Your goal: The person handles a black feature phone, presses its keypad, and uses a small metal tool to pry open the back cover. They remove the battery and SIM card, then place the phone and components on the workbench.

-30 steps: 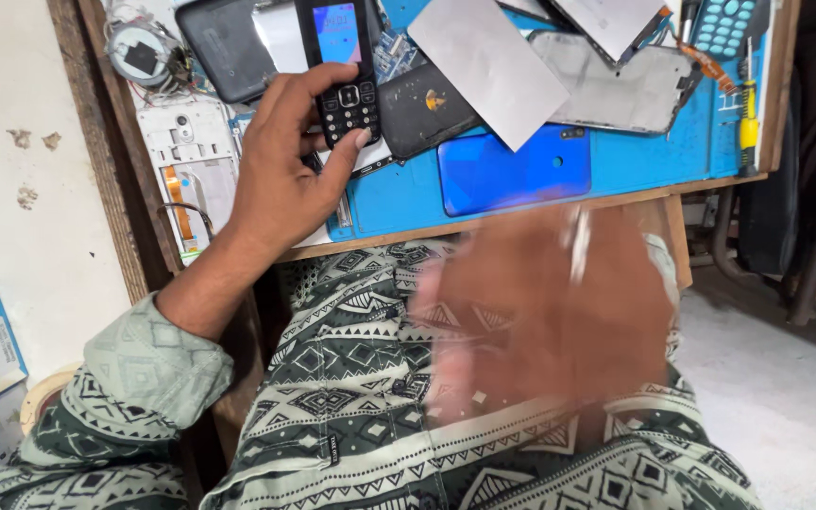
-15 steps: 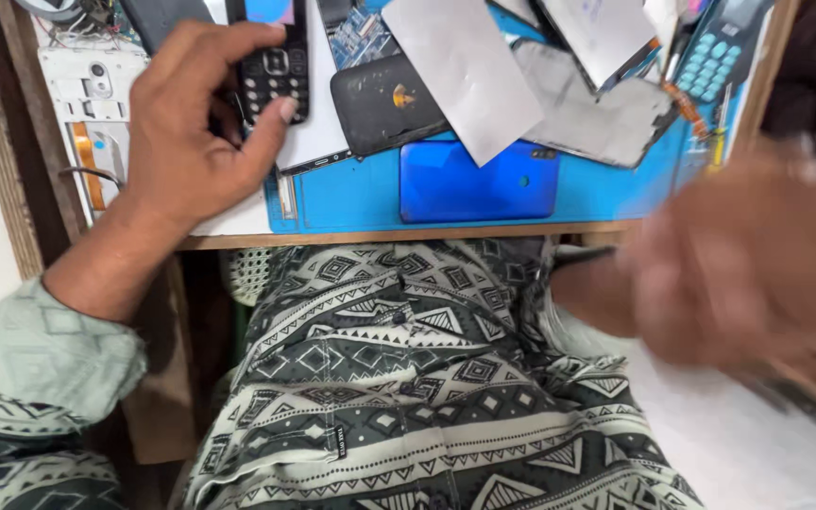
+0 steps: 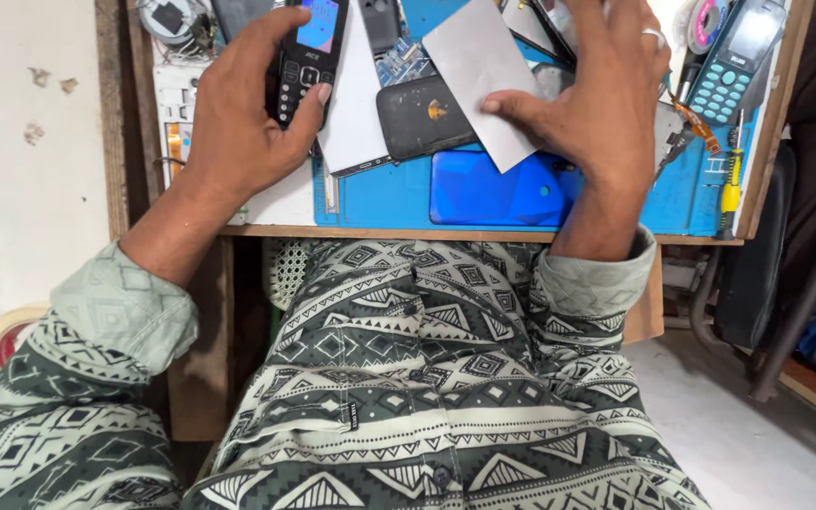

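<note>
Blue matting (image 3: pixel 399 194) covers a cluttered wooden tabletop (image 3: pixel 361 230), seen from above by a seated person in a patterned green-and-white shirt. The left hand (image 3: pixel 238 123) holds a small black keypad phone (image 3: pixel 306 52) above the left part of the tabletop; its fingers are wrapped round the phone's left edge and the thumb presses the right edge, so the hand is clamped on the phone. The phone's long axis runs nearly straight away from the person, leaning slightly right, with the lit blue screen at the far end and the keypad nearer the wrist. The right hand (image 3: pixel 597 104) lies palm down with fingers spread apart, holding nothing; it rests over a pale grey sheet (image 3: pixel 479 71), the thumb tip touching the sheet's right edge, and a ring shows on one finger. Just below that sheet lies a black phone back cover (image 3: pixel 422 118), and nearer the person a glossy blue phone (image 3: pixel 498 189) lies flat, lengthwise left to right. A teal keypad phone (image 3: pixel 734 66) and a yellow-handled screwdriver (image 3: pixel 731 175) sit at the right edge. Judging by this view, the black phone is picked up and intact; no opening or repair work on it is visible yet.
</note>
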